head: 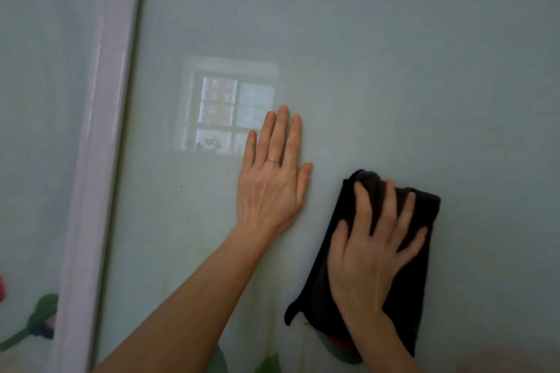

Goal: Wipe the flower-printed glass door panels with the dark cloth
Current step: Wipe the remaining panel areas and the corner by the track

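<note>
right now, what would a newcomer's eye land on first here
The right hand pressing the dark cloth against the pale glass door panel, low and right of centre, stands out first. Just to its left, the left hand lies flat on the same glass, a ring on one finger. Further left, a bright window reflection shows in the glass, near the pale frame strip.

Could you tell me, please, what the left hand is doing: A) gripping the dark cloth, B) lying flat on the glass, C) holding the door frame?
B: the left hand lies flat, fingers straight, on the glass panel; the right hand presses the dark cloth.
</note>
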The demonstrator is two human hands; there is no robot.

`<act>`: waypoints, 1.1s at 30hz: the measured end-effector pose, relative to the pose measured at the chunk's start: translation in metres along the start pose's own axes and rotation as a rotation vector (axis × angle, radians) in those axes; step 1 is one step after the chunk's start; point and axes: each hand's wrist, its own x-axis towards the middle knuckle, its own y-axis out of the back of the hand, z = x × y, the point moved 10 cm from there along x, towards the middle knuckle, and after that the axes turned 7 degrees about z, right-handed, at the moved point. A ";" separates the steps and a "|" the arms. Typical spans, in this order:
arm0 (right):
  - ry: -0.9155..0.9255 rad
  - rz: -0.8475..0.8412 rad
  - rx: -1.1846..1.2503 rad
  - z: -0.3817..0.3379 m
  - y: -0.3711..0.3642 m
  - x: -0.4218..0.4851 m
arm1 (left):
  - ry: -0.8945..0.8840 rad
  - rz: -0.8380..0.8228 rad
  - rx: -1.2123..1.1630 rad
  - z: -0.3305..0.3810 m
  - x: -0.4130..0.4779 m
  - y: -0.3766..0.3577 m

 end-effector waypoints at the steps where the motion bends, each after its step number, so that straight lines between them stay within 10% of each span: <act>1: 0.047 -0.011 -0.012 -0.012 -0.001 -0.006 | -0.003 -0.004 0.001 0.000 0.000 0.000; 7: 0.421 -0.096 0.017 -0.028 -0.002 -0.040 | 0.007 0.008 -0.008 -0.002 -0.001 0.001; 13: -0.049 0.044 -0.027 0.023 0.004 0.004 | 0.004 0.023 -0.007 -0.002 0.000 0.002; 20: 0.419 -0.117 0.051 -0.035 -0.002 -0.033 | -0.003 0.026 -0.010 -0.002 -0.001 0.004; 27: 0.049 0.001 -0.023 -0.008 -0.002 0.008 | -0.012 0.034 -0.018 -0.001 0.001 0.004; 33: 0.464 -0.120 0.041 -0.046 -0.008 -0.030 | -0.083 0.017 0.017 -0.008 -0.003 0.008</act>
